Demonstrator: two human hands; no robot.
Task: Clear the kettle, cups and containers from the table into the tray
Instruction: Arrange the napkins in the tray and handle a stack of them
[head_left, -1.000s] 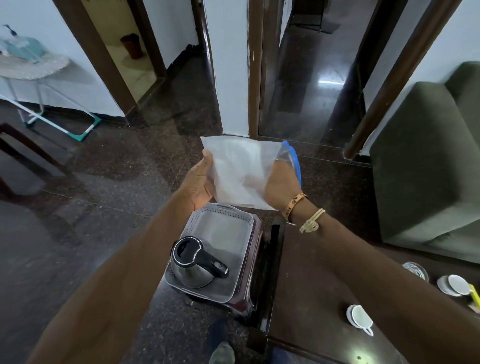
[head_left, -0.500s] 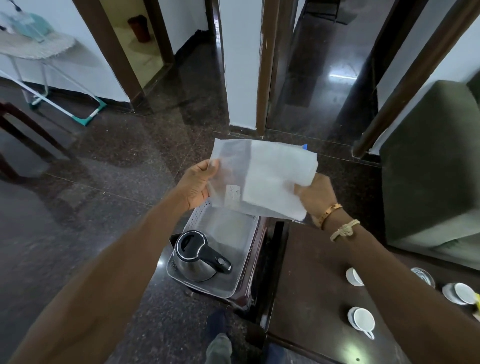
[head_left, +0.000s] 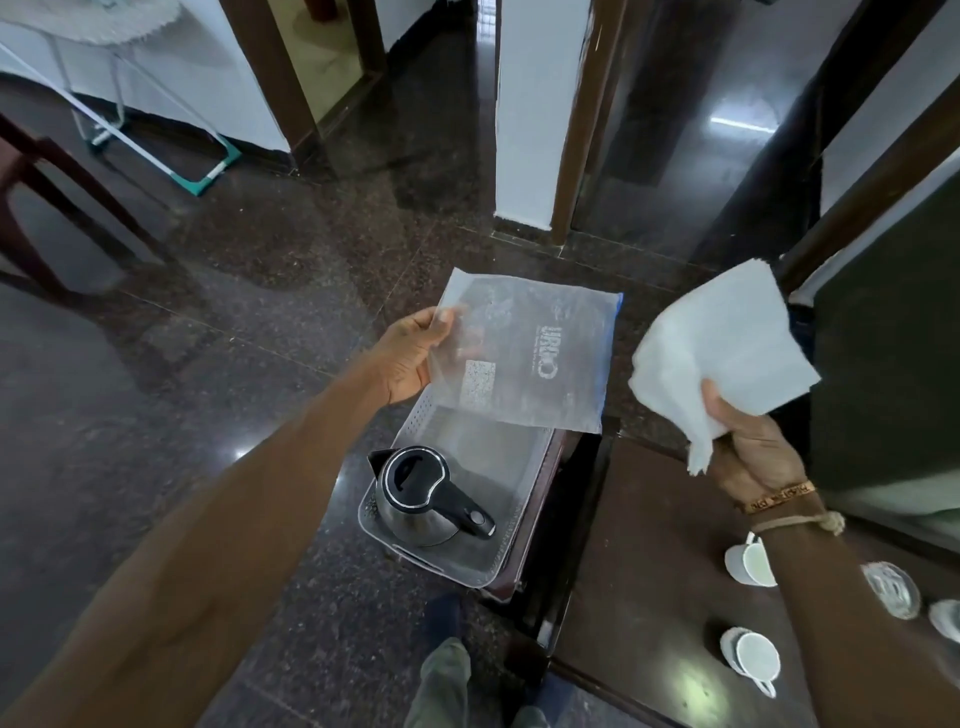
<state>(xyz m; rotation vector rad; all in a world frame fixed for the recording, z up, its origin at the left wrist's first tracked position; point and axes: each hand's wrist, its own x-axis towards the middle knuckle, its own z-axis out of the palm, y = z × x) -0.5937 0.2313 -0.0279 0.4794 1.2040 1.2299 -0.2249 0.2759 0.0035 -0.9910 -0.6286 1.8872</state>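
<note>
My left hand (head_left: 410, 358) grips the left edge of a clear zip bag (head_left: 524, 358) with a blue seal, held above the far end of the tray. My right hand (head_left: 748, 441) holds a folded white cloth (head_left: 722, 348) up to the right, apart from the bag. Below, a steel kettle (head_left: 421, 499) with a black lid and handle stands in the near end of a clear perforated tray (head_left: 511, 530). On the dark wooden table (head_left: 639, 571) lie two white cups (head_left: 750, 564) (head_left: 753, 660) and a glass container (head_left: 891, 590), partly hidden by my right forearm.
The tray rests on a low stand beside the table's left edge. A dark green sofa (head_left: 893, 364) stands at the right. Polished dark floor (head_left: 234, 322) stretches left and ahead, with door frames, a white wall end and a drying rack (head_left: 156, 140) at far left.
The white cloth has come out of the bag. My right hand carried it off to the right while my left hand kept the now empty bag over the tray.
</note>
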